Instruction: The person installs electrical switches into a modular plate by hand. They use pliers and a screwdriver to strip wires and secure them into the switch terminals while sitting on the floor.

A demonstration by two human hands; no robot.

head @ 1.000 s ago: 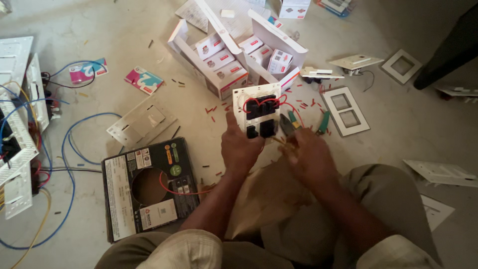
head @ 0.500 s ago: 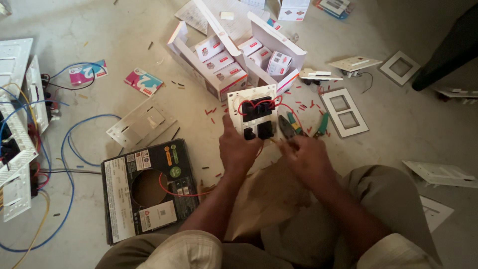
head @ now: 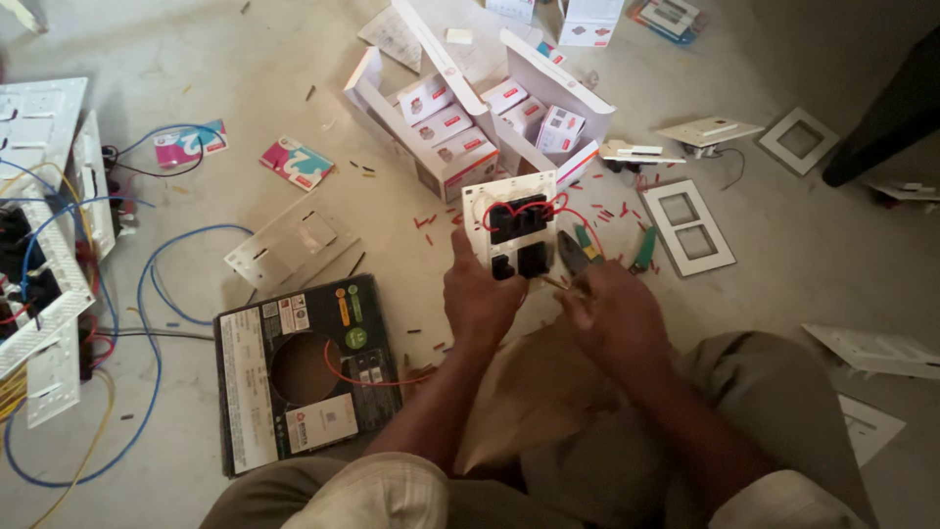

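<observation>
Left hand (head: 480,294) gripping switch plate (head: 516,230) – red wires on it. Right hand (head: 612,313) closed on pliers (head: 573,257) – just beside.

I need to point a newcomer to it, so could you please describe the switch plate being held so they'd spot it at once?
Start at the open white cartons on the floor; just below them the left hand holds up a white switch plate. Unlike the bare empty frames nearby, it carries black modules looped with red wire.

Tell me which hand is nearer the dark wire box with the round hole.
Left. The left hand grips the switch plate just right of the dark wire box; the right hand is farther right.
</observation>
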